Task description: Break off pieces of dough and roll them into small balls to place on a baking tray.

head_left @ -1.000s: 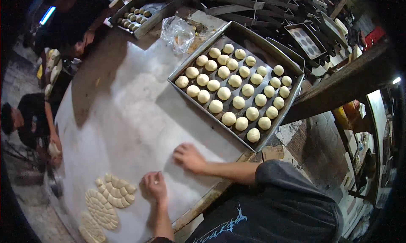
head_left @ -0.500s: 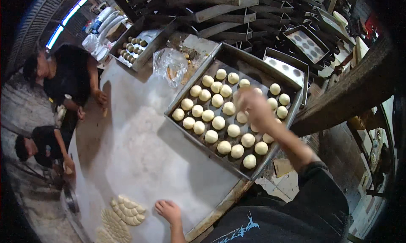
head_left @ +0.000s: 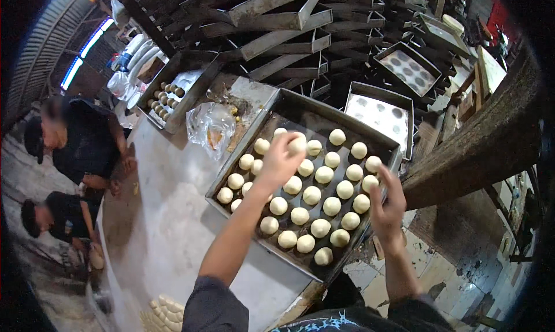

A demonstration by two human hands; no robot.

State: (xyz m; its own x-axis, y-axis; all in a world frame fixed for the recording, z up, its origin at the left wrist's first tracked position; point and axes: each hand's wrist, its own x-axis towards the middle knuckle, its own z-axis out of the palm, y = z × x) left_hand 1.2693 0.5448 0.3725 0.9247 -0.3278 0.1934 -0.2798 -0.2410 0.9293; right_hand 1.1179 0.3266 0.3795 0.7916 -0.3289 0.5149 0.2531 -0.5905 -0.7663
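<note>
A large dark metal tray (head_left: 254, 131) holds rows of round pale dough balls (head_left: 311, 195). Over its far left part, my left hand (head_left: 280, 163) is closed with its fingertips around a dough ball (head_left: 297, 144). My right hand (head_left: 388, 210) is at the tray's right edge, thumb and fingers spread, close beside the dough balls there. Whether its fingertips touch the ball (head_left: 373, 164) nearest them, I cannot tell. My left forearm hides some balls in the left part of the tray.
The tray rests on a pale floured table (head_left: 167, 216). Cut dough pieces (head_left: 165, 312) lie at its near edge. A plastic bag (head_left: 211, 126) and a smaller tray of brownish balls (head_left: 179, 109) are beyond. Two people work at left. A wooden beam (head_left: 468, 158) slants at right.
My left hand has left the tabletop and moved onto the tray, taking hold of a dough ball. My right hand has drawn back from the tray's middle to its right edge. The view has shifted.
</note>
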